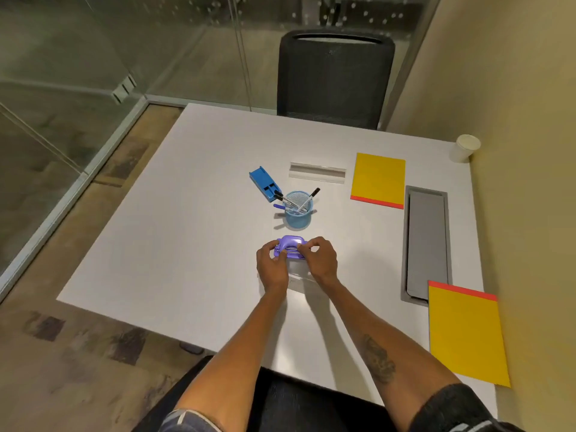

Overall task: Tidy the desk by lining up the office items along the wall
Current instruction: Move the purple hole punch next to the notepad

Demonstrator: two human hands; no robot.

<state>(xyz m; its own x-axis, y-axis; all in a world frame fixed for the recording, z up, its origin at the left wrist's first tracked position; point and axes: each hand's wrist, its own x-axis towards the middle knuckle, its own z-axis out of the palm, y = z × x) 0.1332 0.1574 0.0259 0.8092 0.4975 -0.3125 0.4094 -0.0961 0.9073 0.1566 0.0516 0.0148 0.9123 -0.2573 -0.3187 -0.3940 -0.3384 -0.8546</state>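
Both your left hand (271,262) and right hand (321,260) grip the purple plastic hole punch (290,245); carry it next toward the beige wall (514,120).

On my remote feed, a white desk (187,213) fills the centre of the frame, with a black mesh chair (335,79) at its far edge, top centre. Glass partitions (93,42) span the upper left and a beige wall (514,73) runs down the right. Mottled brown flooring (78,353), possibly carpet, shows at lower left.
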